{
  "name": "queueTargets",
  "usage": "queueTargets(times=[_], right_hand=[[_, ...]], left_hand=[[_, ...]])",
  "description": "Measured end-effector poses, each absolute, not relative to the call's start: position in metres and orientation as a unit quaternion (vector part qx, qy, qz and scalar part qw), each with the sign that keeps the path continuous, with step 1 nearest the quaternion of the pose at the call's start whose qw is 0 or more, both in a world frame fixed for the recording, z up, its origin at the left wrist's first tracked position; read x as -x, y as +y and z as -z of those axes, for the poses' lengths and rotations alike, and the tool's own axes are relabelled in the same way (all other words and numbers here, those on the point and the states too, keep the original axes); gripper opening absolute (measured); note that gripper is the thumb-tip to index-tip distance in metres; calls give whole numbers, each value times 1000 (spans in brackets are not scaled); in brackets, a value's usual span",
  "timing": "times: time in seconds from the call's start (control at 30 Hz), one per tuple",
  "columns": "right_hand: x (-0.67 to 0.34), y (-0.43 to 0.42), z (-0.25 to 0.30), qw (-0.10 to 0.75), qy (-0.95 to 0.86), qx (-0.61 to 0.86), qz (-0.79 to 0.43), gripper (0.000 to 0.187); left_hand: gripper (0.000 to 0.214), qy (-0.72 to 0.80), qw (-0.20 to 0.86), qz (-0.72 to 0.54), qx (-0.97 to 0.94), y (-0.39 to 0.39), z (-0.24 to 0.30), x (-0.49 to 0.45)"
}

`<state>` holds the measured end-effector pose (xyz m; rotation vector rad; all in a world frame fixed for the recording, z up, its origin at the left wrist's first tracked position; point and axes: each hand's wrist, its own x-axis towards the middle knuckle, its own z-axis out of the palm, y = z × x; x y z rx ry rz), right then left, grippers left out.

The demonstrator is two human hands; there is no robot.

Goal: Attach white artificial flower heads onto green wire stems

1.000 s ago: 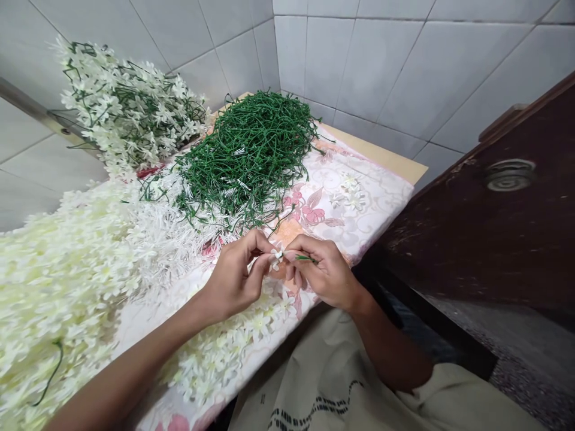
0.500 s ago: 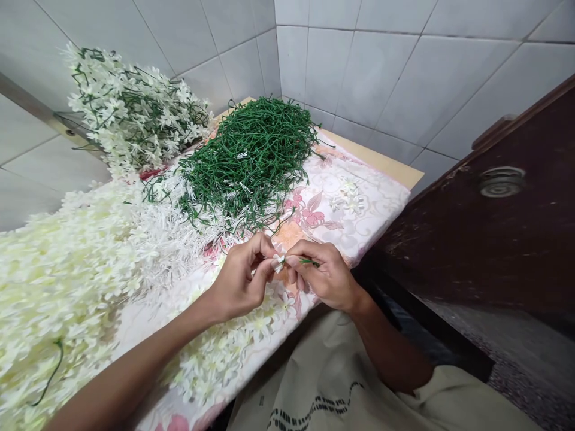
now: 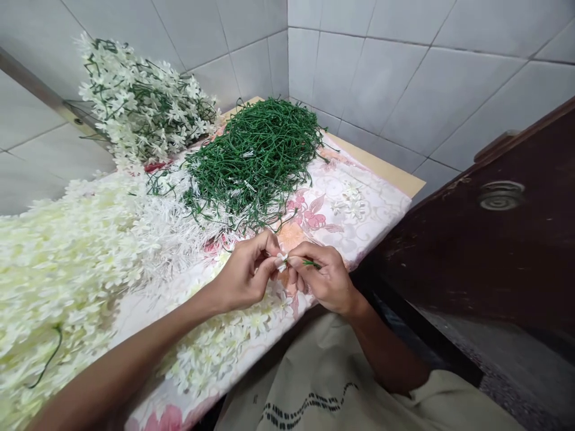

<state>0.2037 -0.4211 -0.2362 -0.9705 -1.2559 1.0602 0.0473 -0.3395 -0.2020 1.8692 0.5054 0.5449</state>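
My left hand (image 3: 249,272) pinches a small white artificial flower (image 3: 282,261) between thumb and fingertips. Close against it, my right hand (image 3: 323,278) is closed on a green plastic stem (image 3: 311,263), whose end shows between the fingers. The flower and stem meet between my two hands, though the fingertips partly hide the joint. Just beyond them lies a large heap of green stems (image 3: 260,155). Loose white-yellow flower heads (image 3: 211,359) spread below my left forearm, and a bigger pile of flower heads (image 3: 58,263) fills the left side.
Thin white stamen pieces (image 3: 171,233) lie between the piles. Stemmed white flowers (image 3: 144,108) are heaped at the back left by the tiled wall (image 3: 359,72). A few white flowers (image 3: 353,200) rest on the floral cloth (image 3: 377,209) at right. A dark wooden panel (image 3: 516,251) stands farther right.
The view has shifted slightly. Both hands keep their hold on the flower and stem, close together, with barely any movement of the fingers.
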Motion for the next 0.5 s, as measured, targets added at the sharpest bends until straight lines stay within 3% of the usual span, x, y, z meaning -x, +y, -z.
queueTargets(times=[0.27, 0.5], right_hand=[[-204, -418, 237, 542, -546, 480, -422, 18], [-208, -420, 228, 599, -482, 505, -393, 19]], left_hand=[[17, 280, 494, -182, -803, -337, 188, -45], [22, 329, 531, -141, -768, -332, 176, -55]])
